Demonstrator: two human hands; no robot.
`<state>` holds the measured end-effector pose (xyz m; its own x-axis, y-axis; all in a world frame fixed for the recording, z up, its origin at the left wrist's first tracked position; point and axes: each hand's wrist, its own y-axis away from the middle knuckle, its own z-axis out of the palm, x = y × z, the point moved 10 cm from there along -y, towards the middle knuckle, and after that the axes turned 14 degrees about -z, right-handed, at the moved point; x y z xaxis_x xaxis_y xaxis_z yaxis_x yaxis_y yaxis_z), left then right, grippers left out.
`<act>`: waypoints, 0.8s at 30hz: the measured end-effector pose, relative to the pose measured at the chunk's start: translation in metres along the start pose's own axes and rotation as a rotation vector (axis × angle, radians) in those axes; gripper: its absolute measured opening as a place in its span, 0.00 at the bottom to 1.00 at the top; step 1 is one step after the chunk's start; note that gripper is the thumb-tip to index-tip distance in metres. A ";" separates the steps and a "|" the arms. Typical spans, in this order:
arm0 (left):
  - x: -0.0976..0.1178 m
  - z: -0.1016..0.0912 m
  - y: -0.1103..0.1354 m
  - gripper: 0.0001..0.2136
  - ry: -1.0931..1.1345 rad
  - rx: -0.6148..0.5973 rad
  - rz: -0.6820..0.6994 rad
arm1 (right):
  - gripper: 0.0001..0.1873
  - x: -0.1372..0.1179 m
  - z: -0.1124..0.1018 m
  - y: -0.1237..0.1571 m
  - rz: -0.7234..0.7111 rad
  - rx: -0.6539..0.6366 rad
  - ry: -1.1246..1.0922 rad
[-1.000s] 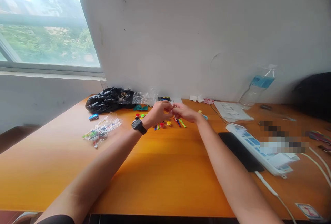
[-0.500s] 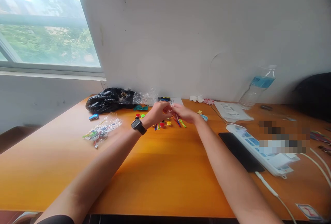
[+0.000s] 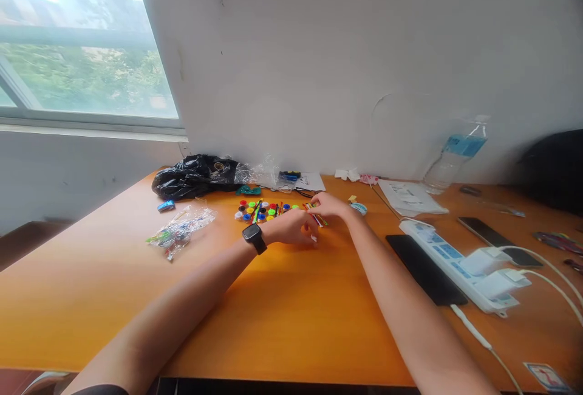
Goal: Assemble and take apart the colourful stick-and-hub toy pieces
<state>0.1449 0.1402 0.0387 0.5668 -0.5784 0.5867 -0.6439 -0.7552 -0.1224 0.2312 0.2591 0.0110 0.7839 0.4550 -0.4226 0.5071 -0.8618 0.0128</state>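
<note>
My left hand [image 3: 294, 228], with a black watch [image 3: 254, 238] on its wrist, rests low on the orange table [image 3: 282, 310], fingers curled around something small I cannot make out. My right hand [image 3: 330, 208] lies just behind it, fingers bent over a bunch of thin coloured sticks [image 3: 315, 216]. To the left of both hands lies a cluster of small coloured round pieces [image 3: 259, 209] in red, green, blue and yellow.
A clear bag of coloured parts [image 3: 180, 231], a black plastic bag [image 3: 195, 176] and a small blue piece [image 3: 166, 205] lie left. A white power strip [image 3: 455, 261] with chargers, two dark phones [image 3: 424, 267], papers [image 3: 410, 195] and a water bottle [image 3: 453, 155] sit right.
Both hands came down from a raised pinch together to the table. The left hand moved nearer and right, uncovering the round pieces; the right hand lowered onto the sticks.
</note>
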 end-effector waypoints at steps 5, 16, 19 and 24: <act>-0.015 -0.020 0.003 0.07 -0.130 0.095 -0.027 | 0.29 0.003 -0.001 0.002 0.037 0.031 0.089; -0.038 -0.036 0.008 0.07 -0.237 0.210 -0.097 | 0.22 -0.005 0.019 -0.007 -0.017 0.017 0.036; -0.039 -0.041 0.007 0.09 -0.210 0.199 -0.090 | 0.20 -0.012 0.021 -0.008 -0.042 -0.002 -0.027; -0.054 -0.062 0.008 0.11 -0.180 0.240 -0.168 | 0.13 -0.025 0.027 -0.004 -0.080 -0.051 -0.145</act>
<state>0.0770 0.1842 0.0556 0.7498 -0.4690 0.4668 -0.4070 -0.8831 -0.2335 0.1992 0.2452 -0.0030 0.6825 0.4812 -0.5501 0.5860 -0.8101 0.0182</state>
